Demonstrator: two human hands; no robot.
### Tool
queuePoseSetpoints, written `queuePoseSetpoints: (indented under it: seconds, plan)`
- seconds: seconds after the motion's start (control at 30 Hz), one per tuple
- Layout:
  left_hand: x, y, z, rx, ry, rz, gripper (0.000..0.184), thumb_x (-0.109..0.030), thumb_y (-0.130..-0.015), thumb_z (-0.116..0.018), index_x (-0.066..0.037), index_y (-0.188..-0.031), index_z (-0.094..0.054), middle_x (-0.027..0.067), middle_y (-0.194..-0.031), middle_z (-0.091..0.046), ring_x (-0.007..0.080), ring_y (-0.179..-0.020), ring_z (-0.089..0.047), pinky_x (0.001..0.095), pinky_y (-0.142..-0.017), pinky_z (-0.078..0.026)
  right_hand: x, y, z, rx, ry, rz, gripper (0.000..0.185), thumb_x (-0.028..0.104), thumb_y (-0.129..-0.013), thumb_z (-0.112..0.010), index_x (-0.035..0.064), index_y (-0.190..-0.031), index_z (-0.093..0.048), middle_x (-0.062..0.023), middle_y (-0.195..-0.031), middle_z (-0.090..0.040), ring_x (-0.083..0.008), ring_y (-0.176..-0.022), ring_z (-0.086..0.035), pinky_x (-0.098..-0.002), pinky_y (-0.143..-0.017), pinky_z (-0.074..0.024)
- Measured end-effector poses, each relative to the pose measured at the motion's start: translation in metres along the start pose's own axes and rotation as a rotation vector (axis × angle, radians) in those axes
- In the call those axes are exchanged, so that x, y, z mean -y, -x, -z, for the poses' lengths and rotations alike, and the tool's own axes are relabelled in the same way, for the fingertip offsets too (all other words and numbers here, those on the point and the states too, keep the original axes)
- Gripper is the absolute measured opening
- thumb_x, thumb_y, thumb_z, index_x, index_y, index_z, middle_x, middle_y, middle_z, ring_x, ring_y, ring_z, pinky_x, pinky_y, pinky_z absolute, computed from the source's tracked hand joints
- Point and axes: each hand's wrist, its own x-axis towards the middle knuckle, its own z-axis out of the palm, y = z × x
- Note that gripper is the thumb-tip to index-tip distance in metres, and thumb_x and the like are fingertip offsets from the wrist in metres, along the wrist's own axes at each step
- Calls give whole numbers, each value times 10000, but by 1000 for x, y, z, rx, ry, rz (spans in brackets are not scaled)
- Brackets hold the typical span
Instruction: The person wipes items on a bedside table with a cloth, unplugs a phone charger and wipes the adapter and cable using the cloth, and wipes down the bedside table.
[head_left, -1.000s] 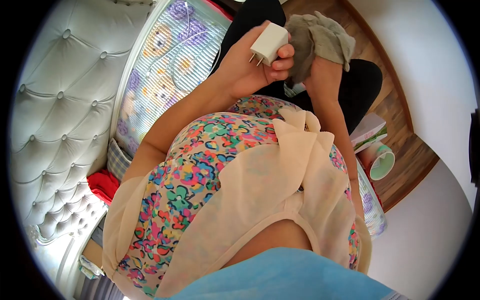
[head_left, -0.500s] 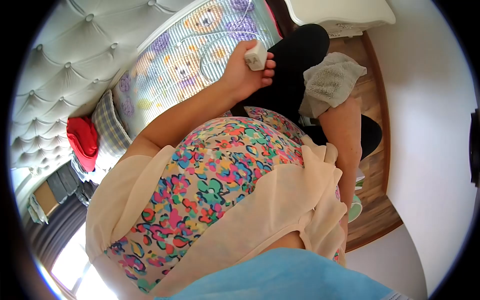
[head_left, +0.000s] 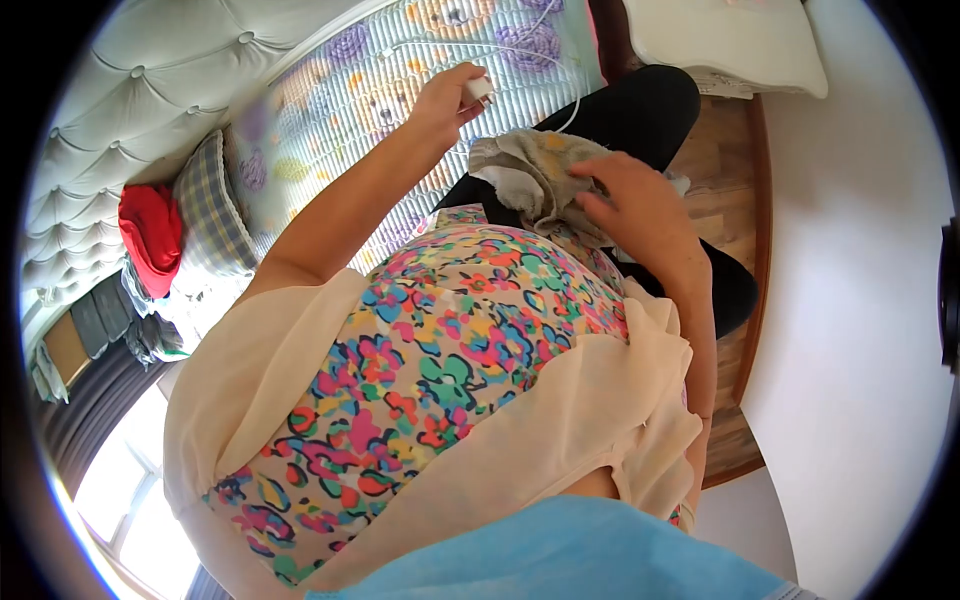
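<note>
My left hand (head_left: 446,103) is raised above the bed, fingers closed round a small white power adapter (head_left: 479,89). A white cable (head_left: 520,50) loops across the quilted mat beyond it; where it ends near the adapter is hard to make out. Over my lap lies a crumpled grey towel (head_left: 545,172), with paler folds and a yellowish patch. At the towel's right side is my right hand (head_left: 645,212), thumb and forefinger apart, fingertips touching the cloth. Its other fingers are partly hidden.
A quilted mat (head_left: 330,130) with bears and purple flowers covers the bed. Left of it are a tufted headboard (head_left: 150,110), a checked pillow (head_left: 213,205) and a red cloth (head_left: 150,240). A white furniture piece (head_left: 720,45) stands at the upper right, near the wall (head_left: 850,250).
My right hand has brought the towel leftward from beside my knee onto my lap, and its fingers now show. My left hand has moved left with the adapter and turned.
</note>
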Motion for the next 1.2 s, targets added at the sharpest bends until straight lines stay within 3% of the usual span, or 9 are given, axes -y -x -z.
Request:
queuePoseSetpoints:
  seconds: [0.23, 0.43, 0.53, 0.67, 0.83, 0.87, 1.0, 1.1, 1.2]
  plan:
    - [-4, 1, -7, 175, 34, -28, 215, -246, -873, -562, -43, -940, -539, 99, -862, -592, 197, -825, -605, 333, -728, -524, -28, -40, -17, -210, -29, -239, 171, 220, -849, -605, 52, -825, -581, -97, -797, -590, -279, -739, -587, -389, -647, -459]
    - [-24, -8, 11, -22, -81, 15, 415, -392, -937, -430, -48, -774, -595, 80, -628, -605, 177, -526, -586, 334, -559, -498, -20, -53, -34, -272, -57, -91, 224, 258, -832, -643, 42, -865, -591, -98, -798, -582, -259, -729, -577, -379, -640, -459]
    - [-27, -57, 62, -141, -861, -322, 346, -364, -912, -449, -90, -987, -646, 92, -812, -659, 225, -747, -649, 352, -664, -522, -4, -35, -21, -210, -84, -81, 297, 291, -796, -688, 48, -942, -602, -95, -872, -575, -258, -789, -570, -373, -676, -462]
    - [-54, -49, 82, -528, -1485, -669, 405, -328, -871, -481, -187, -1243, -560, 129, -1185, -556, 305, -1001, -611, 443, -838, -496, 6, 4, -13, -248, 29, 83, 434, 300, -732, -749, 73, -1066, -589, -98, -1005, -531, -283, -911, -547, -362, -748, -459]
    - [-48, -78, 87, -474, -1776, -596, 328, -322, -876, -478, -178, -1145, -599, 97, -1097, -616, 263, -848, -646, 416, -774, -509, -6, 26, -40, -53, -88, -118, 368, 256, -759, -728, 142, -1083, -594, -87, -968, -541, -297, -868, -560, -384, -733, -472]
    - [-53, -81, 82, -465, -1780, -616, 328, -322, -876, -478, -178, -1145, -599, 97, -1097, -616, 263, -848, -646, 416, -774, -509, -13, 26, -45, -71, -85, -126, 368, 256, -759, -728, 142, -1083, -594, -87, -968, -541, -297, -868, -560, -384, -733, -472]
    - [-81, -51, 41, 161, -670, -191, 293, -319, -892, -534, -51, -961, -631, 91, -842, -677, 130, -620, -563, 286, -533, -463, -38, 28, -49, -118, -394, -185, 275, 248, -862, -623, 88, -1085, -606, -104, -926, -607, -304, -815, -597, -373, -721, -480]
    - [-105, 7, -6, 417, -606, -258, 279, -296, -915, -517, -49, -962, -638, 76, -819, -654, 120, -605, -546, 261, -532, -451, -50, 49, -39, -583, -1671, -502, 506, 409, -953, -458, -8, -1237, -501, -128, -1194, -584, -246, -1025, -603, -373, -879, -494]
    - [-116, 58, -50, 608, -506, -355, 283, -280, -936, -492, -42, -958, -644, 62, -805, -633, 109, -632, -542, 234, -571, -449, -39, 69, -18, -646, -1954, -251, 600, 491, -946, -417, 56, -1359, -394, -138, -1307, -504, -262, -1156, -525, -408, -998, -427]
